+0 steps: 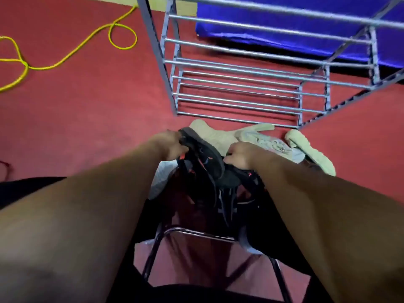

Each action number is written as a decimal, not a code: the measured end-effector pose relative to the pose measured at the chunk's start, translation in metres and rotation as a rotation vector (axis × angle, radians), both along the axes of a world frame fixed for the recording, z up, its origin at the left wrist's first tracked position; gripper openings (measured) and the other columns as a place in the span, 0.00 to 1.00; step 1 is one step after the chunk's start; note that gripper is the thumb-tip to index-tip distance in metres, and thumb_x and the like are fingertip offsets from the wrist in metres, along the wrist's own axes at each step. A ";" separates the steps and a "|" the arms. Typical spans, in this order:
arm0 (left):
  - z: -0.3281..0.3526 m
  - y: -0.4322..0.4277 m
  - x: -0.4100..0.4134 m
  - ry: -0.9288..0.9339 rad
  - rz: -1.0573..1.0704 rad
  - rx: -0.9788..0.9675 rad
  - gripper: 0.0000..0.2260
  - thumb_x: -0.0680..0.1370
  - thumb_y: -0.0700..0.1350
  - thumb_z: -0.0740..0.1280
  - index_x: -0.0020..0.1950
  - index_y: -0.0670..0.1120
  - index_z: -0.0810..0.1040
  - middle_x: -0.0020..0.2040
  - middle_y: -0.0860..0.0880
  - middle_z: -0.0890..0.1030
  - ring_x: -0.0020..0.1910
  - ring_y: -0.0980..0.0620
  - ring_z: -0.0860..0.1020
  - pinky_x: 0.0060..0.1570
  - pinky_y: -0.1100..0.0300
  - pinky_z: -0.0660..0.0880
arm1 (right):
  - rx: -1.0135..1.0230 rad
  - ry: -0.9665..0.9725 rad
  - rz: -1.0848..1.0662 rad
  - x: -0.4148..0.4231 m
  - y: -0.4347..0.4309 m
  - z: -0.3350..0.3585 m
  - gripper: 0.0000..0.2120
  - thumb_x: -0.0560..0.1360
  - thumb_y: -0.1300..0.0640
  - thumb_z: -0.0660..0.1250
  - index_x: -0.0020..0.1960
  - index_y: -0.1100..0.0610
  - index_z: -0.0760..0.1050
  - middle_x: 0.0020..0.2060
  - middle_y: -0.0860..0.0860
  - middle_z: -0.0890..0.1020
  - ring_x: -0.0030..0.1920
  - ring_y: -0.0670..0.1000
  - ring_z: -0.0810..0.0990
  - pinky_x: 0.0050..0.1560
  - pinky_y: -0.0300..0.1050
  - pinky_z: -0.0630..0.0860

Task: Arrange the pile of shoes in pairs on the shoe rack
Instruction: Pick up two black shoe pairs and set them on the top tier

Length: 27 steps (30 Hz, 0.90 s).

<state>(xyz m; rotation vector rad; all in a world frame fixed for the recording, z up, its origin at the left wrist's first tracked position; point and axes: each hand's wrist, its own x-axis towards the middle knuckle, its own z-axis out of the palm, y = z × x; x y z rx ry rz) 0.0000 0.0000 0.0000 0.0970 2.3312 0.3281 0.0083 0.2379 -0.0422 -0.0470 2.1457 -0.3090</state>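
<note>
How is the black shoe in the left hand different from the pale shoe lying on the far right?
The black shoe is dark with orange-red bits; the pale shoe is plain cream. The left hand grips the black shoe; nobody touches the pale shoe, which lies on the red carpet. Both are off the shoe rack.

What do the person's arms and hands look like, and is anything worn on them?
The left arm and the right arm are bare as far as the view shows: no sleeves. The left hand and the right hand wear no gloves. I see no watch, bracelet or ring, but the picture is blurred, so a thin ring could go unseen.
</note>
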 end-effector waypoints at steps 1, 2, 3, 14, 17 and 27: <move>-0.007 -0.001 0.001 -0.041 0.018 -0.005 0.21 0.83 0.52 0.63 0.72 0.43 0.74 0.70 0.39 0.75 0.66 0.39 0.74 0.63 0.53 0.72 | -0.003 -0.036 0.007 0.003 -0.003 -0.010 0.13 0.80 0.47 0.63 0.45 0.57 0.76 0.46 0.54 0.79 0.49 0.57 0.78 0.48 0.49 0.74; -0.017 -0.005 0.002 -0.052 0.048 -0.003 0.21 0.82 0.52 0.64 0.72 0.43 0.75 0.70 0.39 0.76 0.66 0.39 0.74 0.63 0.52 0.72 | -0.005 -0.037 0.000 0.004 -0.005 -0.018 0.15 0.80 0.48 0.63 0.40 0.55 0.72 0.41 0.53 0.76 0.44 0.56 0.78 0.47 0.49 0.74; -0.029 -0.008 0.004 -0.078 0.088 -0.005 0.22 0.82 0.53 0.64 0.71 0.42 0.75 0.69 0.39 0.76 0.66 0.39 0.74 0.64 0.52 0.72 | 0.001 -0.045 -0.006 0.007 -0.007 -0.028 0.16 0.81 0.49 0.63 0.37 0.55 0.70 0.38 0.53 0.75 0.41 0.55 0.77 0.44 0.48 0.73; -0.109 -0.007 0.046 -0.237 0.636 0.106 0.24 0.79 0.50 0.65 0.74 0.44 0.69 0.67 0.42 0.77 0.61 0.43 0.75 0.58 0.55 0.71 | 0.062 -0.138 -0.296 0.027 -0.020 -0.088 0.19 0.83 0.48 0.62 0.39 0.60 0.70 0.34 0.55 0.75 0.33 0.55 0.74 0.32 0.46 0.66; -0.119 -0.007 0.047 -0.280 0.796 0.155 0.22 0.77 0.50 0.67 0.69 0.43 0.73 0.61 0.42 0.79 0.59 0.42 0.78 0.59 0.52 0.75 | 0.020 -0.176 -0.422 0.033 -0.023 -0.100 0.16 0.81 0.50 0.64 0.40 0.59 0.70 0.33 0.55 0.73 0.32 0.55 0.72 0.33 0.46 0.66; -0.146 -0.001 0.046 -0.475 1.170 0.393 0.16 0.76 0.52 0.70 0.62 0.50 0.79 0.56 0.50 0.82 0.56 0.49 0.79 0.51 0.53 0.75 | -0.146 -0.224 -0.824 0.045 -0.025 -0.122 0.15 0.73 0.57 0.67 0.57 0.61 0.80 0.45 0.61 0.83 0.45 0.60 0.82 0.41 0.51 0.73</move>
